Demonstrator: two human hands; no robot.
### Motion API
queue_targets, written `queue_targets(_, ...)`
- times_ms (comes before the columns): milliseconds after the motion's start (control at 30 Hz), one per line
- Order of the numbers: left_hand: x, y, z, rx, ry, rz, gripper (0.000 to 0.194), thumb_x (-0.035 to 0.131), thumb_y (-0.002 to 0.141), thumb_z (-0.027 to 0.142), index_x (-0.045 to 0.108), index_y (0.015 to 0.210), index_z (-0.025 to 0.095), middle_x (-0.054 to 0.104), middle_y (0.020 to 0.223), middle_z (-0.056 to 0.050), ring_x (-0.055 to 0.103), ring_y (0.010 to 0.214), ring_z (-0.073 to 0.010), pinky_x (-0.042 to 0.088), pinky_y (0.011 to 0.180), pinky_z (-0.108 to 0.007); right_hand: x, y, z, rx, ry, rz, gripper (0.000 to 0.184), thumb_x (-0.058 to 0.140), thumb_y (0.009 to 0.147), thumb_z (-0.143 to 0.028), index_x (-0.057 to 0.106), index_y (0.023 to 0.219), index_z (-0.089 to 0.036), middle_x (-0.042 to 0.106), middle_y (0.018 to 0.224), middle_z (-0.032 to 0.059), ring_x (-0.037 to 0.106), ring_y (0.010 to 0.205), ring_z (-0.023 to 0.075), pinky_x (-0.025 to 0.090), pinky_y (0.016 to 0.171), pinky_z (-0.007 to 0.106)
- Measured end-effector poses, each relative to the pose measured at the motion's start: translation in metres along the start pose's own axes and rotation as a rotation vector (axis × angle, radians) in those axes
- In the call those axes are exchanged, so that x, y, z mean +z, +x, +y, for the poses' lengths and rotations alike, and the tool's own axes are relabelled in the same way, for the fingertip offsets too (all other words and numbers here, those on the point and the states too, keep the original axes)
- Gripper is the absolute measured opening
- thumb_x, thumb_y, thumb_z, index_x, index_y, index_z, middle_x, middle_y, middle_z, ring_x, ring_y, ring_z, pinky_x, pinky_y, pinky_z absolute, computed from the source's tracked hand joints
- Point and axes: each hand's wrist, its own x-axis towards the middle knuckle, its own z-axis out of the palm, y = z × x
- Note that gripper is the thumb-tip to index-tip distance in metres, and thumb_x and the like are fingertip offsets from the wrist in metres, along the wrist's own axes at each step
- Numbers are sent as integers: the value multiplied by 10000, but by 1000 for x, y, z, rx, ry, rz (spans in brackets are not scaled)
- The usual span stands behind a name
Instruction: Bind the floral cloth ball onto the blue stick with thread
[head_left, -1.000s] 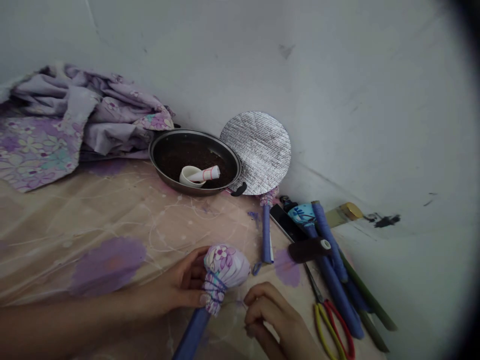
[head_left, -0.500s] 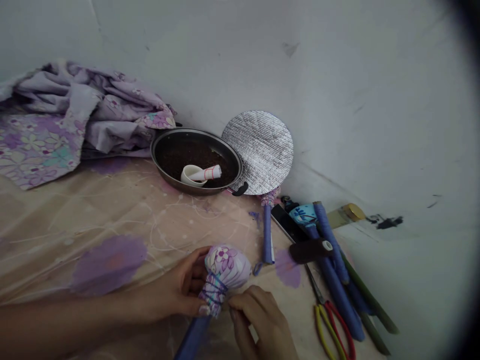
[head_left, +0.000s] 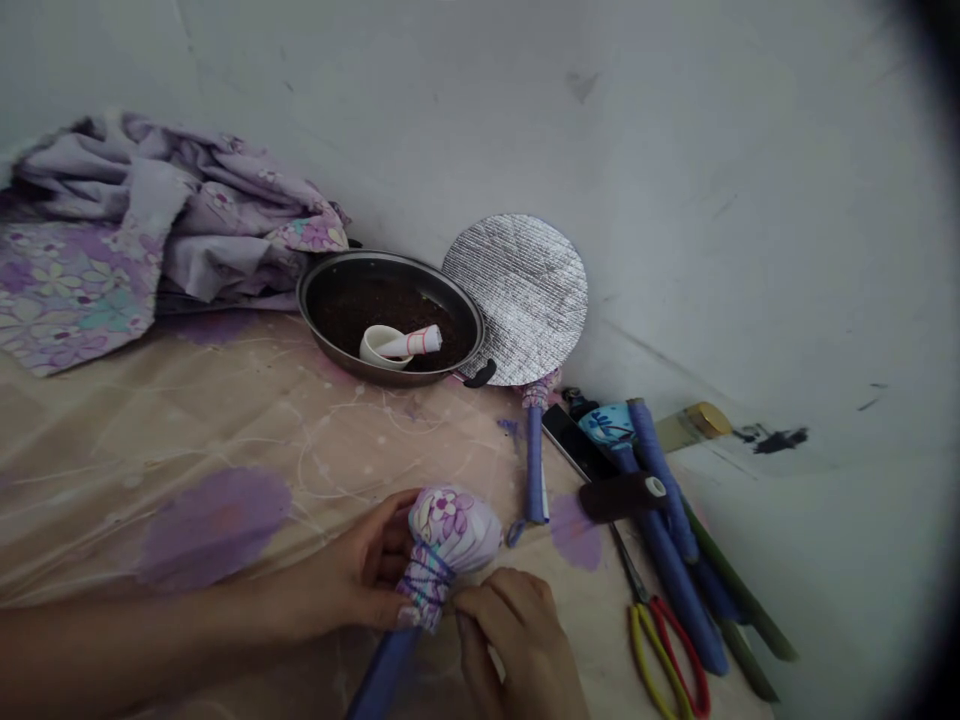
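My left hand (head_left: 352,570) curls around a round bundle of floral white-and-purple fabric (head_left: 454,530), gripping it from the left. The bundle sits on top of a blue rod (head_left: 382,675) that runs down out of the bottom of the view. Its gathered neck (head_left: 425,590) is wound with thin purple thread. My right hand (head_left: 517,640) presses its fingertips against that neck from the right. Whether those fingers pinch the thread is hidden.
A dark pan (head_left: 390,315) holds a white cup and a small roll. Beside it lean a quilted foil disc (head_left: 517,300) and a finished wrapped stick (head_left: 534,465). At the right lie a phone (head_left: 570,440), blue rods (head_left: 675,570) and red-and-yellow scissors (head_left: 664,650). Purple floral cloth (head_left: 75,270) is heaped at left.
My right hand has moved left, from just beside the bundle to against its neck. My left hand and the bundle have stayed put. The whole view has shifted slightly.
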Motion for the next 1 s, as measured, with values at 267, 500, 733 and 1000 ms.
queue_targets(267, 1, 2, 5, -4, -39, -79, 1201, 1116, 851, 571, 417, 1813, 397, 799, 1592, -135, 827, 1383, -379, 624, 1218, -574, 1, -2, 0, 20, 9, -19, 438, 604, 1032, 72, 827, 1133, -290, 851, 961, -12, 863, 883, 203, 618, 902, 327)
queue_targets(500, 4, 1, 12, -36, -31, -57, 1184, 1113, 841, 566, 431, 1800, 432, 807, 1601, -82, 822, 1421, -403, 626, 1220, -549, 3, -1, 0, -1, -15, -9, 427, 592, 1016, 63, 833, 1081, -283, 841, 926, -7, 852, 839, 202, 647, 891, 327)
queue_targets(733, 2, -1, 6, -16, -17, -55, 1184, 1079, 879, 535, 399, 1841, 413, 801, 1615, -108, 812, 1453, -416, 613, 1227, -548, 0, 2, 4, -47, -22, -18, 459, 580, 1010, 87, 833, 1085, -289, 837, 911, -1, 850, 816, 200, 663, 865, 296)
queue_targets(1000, 1, 3, 3, -22, -33, -68, 1193, 1102, 846, 551, 422, 1817, 424, 809, 1572, -103, 841, 1381, -392, 642, 1197, -561, 6, 2, 4, -50, -49, 6, 401, 595, 1002, 49, 803, 1032, -292, 805, 872, -12, 821, 772, 197, 648, 841, 285)
